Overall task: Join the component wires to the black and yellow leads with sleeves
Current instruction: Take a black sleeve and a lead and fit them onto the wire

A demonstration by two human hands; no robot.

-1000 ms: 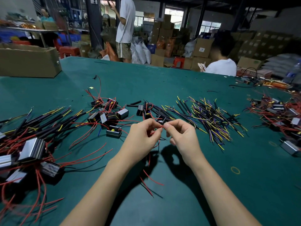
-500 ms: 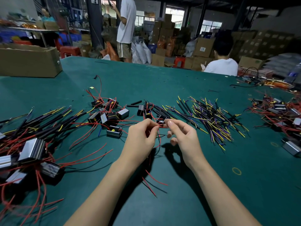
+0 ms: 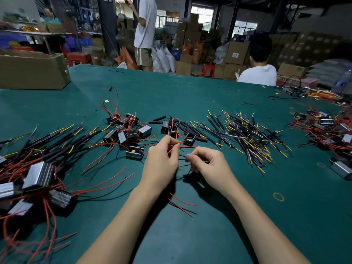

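Observation:
My left hand (image 3: 162,159) pinches thin red component wires (image 3: 187,147) between thumb and fingertips above the green table (image 3: 285,216). These wires run up to a small black component (image 3: 189,139) lying just beyond my fingers. My right hand (image 3: 207,164), a little lower and to the right, pinches a thin dark wire end with curled fingers. More red wire tails (image 3: 182,202) hang below both hands onto the table. A pile of black and yellow leads (image 3: 247,138) with sleeves lies to the right of my hands.
Small black components (image 3: 133,132) with red wires lie left of centre. Finished silver-boxed assemblies (image 3: 38,176) fill the left edge, more sit at the far right (image 3: 327,128). A cardboard box (image 3: 32,71) stands back left. A seated person (image 3: 259,71) and a standing person (image 3: 144,31) are beyond the table.
My right hand has dropped lower and drawn away from my left hand, pulling a thin wire end with it. My left hand stays in place on the red wires.

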